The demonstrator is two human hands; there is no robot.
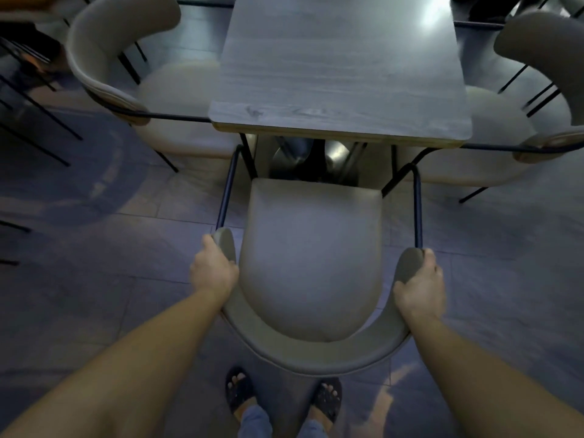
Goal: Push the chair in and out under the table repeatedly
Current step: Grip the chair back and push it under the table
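Note:
A grey padded chair (311,248) with a curved backrest and thin black metal arms stands in front of me, facing the grey wood-grain table (341,74). Its seat lies almost wholly outside the table's near edge; only the front of its black arms reaches under the tabletop. My left hand (213,268) grips the left end of the backrest. My right hand (420,287) grips the right end. Both forearms stretch forward from the bottom corners of the view.
Two matching chairs, the left chair (126,58) and the right chair (543,58), stand at the table's sides, partly tucked under. My sandalled feet (284,399) are just behind the chair. Black metal legs (34,112) of other furniture stand at far left on the tiled floor.

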